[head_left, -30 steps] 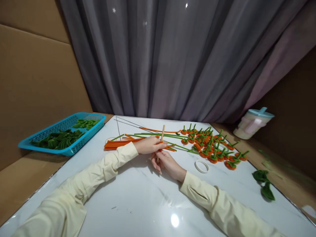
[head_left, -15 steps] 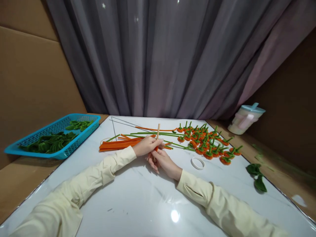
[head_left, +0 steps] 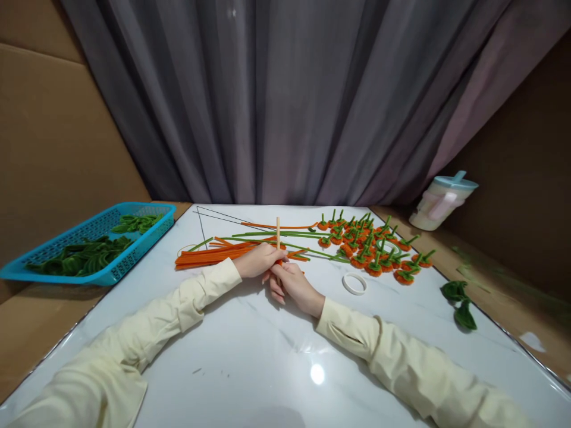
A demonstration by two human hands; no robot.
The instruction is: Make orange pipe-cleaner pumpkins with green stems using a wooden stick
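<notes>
My left hand (head_left: 261,260) is closed around the lower part of a thin wooden stick (head_left: 278,232), which stands nearly upright. My right hand (head_left: 298,286) touches it from the right, its fingers curled at the stick's lower end, where a bit of orange shows between the hands. Behind my left hand lies a bundle of orange fuzzy stems (head_left: 200,257), with green stems (head_left: 285,234) beyond it. Several orange pieces with green tops (head_left: 373,268) stand in a group to the right. A white ring (head_left: 354,284) lies nearer to my right hand.
A blue basket (head_left: 116,270) with green leaf pieces stands at the left. At the right are dark green leaves (head_left: 464,315) on the table edge and a lidded cup (head_left: 442,205) farther back. A tape roll (head_left: 388,247) lies among the orange pieces. A grey curtain (head_left: 285,107) hangs behind.
The view has shifted slightly. The stick has gone from a slight lean to nearly upright, while both hands stay together around its lower end.
</notes>
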